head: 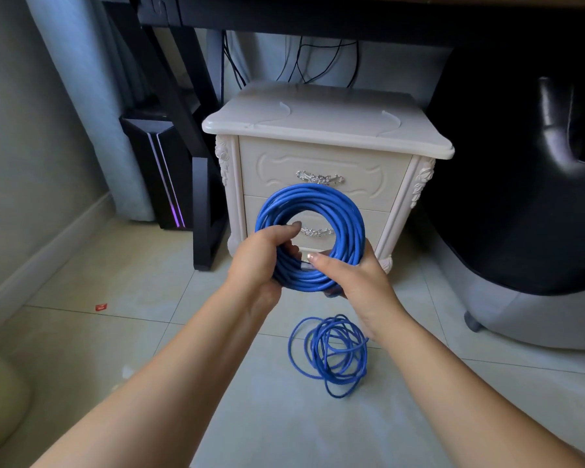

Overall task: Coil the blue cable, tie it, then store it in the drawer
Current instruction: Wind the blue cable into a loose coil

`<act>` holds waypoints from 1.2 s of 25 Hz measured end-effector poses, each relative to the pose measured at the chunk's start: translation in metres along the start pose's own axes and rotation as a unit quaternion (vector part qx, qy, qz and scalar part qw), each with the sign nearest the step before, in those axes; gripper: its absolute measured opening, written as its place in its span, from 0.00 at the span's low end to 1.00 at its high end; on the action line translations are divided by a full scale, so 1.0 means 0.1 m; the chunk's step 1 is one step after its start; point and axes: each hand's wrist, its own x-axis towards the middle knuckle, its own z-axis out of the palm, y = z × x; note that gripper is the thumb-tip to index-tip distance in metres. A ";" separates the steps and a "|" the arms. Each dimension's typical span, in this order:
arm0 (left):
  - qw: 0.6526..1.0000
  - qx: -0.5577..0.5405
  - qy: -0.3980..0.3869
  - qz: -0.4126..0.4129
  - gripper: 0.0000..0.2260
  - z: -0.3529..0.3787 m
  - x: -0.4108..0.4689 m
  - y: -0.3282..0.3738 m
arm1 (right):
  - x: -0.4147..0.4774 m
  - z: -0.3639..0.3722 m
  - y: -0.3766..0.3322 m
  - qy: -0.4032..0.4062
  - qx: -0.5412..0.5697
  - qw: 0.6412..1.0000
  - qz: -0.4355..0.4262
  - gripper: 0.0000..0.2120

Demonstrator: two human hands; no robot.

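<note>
the thin blue cable (313, 204) is mostly wound into a thick round coil, held upright in the air in front of the cream carved bedside cabinet (328, 130); the rest lies in loose tangled loops on the pale tiled floor (149, 298) below. the left hand (262, 261) grips the coil's lower left, fingers (289, 249) curled through the ring and thumb over the strands. the right hand (358, 278) grips the lower right, thumb pressed on the front strands (just beside a small grey plug end), its other fingers mostly hidden behind. the cabinet's two drawers (274, 170) are closed. a black computer tower (159, 170) stands left of the cabinet
</note>
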 end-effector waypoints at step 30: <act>0.989 0.112 -0.003 0.095 0.06 -0.05 -0.01 -0.01 | -0.01 -0.10 -0.05 -0.020 0.116 0.993 -0.009 0.21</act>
